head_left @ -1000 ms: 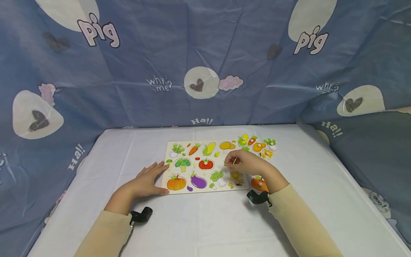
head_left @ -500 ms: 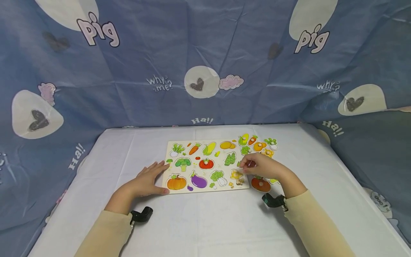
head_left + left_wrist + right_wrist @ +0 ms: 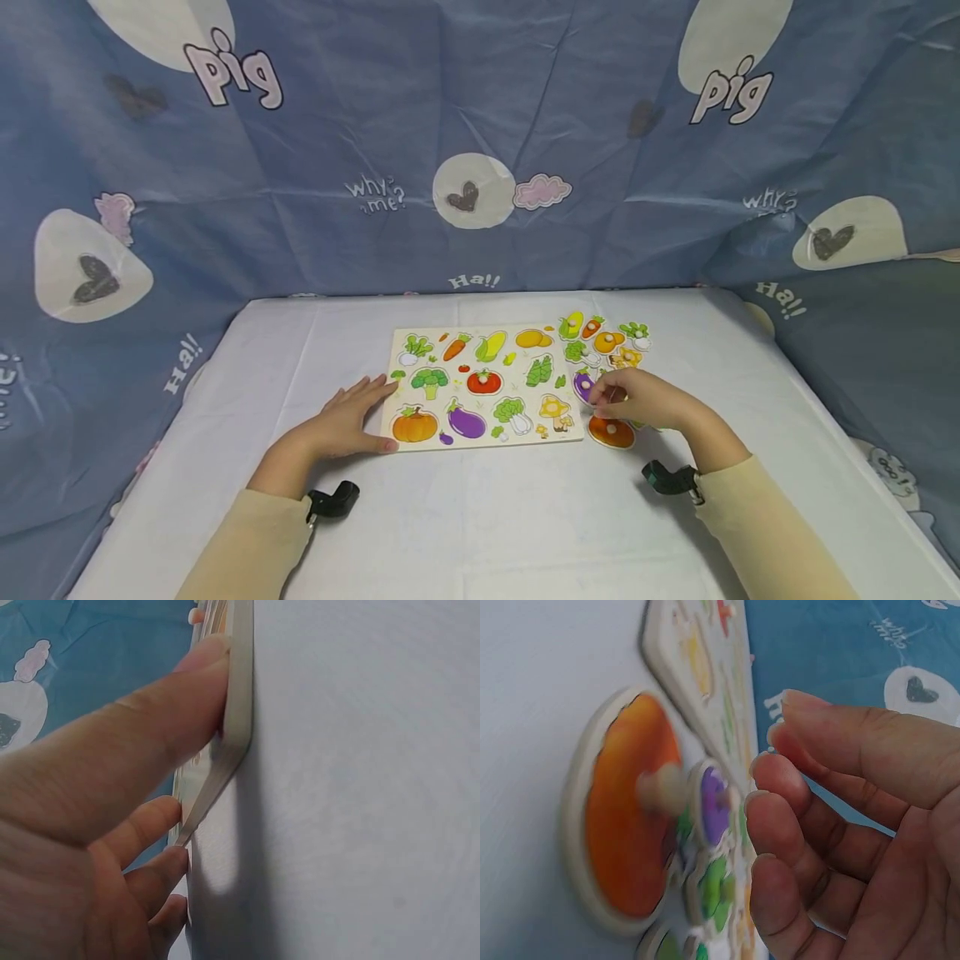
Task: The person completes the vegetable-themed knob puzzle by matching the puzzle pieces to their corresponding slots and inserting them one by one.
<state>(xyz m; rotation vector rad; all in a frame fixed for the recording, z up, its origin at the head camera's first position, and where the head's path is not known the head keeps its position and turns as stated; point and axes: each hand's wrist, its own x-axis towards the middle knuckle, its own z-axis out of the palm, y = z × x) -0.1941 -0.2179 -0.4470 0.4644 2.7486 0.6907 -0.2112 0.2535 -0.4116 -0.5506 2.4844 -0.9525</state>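
Observation:
My left hand rests on the left edge of a wooden vegetable puzzle board, fingers spread and thumb at the near corner. In the left wrist view, the thumb lies along the board's edge. A knobbed tomato piece sits in the middle of the board. Past the board's right edge, my right hand hovers over loose knobbed pieces, its fingers loosely bent with nothing between them. Nearest to it are an eggplant piece and a pumpkin piece; the right wrist view shows the pumpkin's knob apart from the fingers.
Several more loose pieces lie beyond the right hand, among them corn, a carrot, potatoes and a radish. The hand partly covers others. A white cloth covers the table, with a blue printed curtain behind and at the sides.
My right hand has moved right, from above the board to the loose pieces, uncovering the asparagus and mushroom pictures and the eggplant piece. The left hand has stayed in place.

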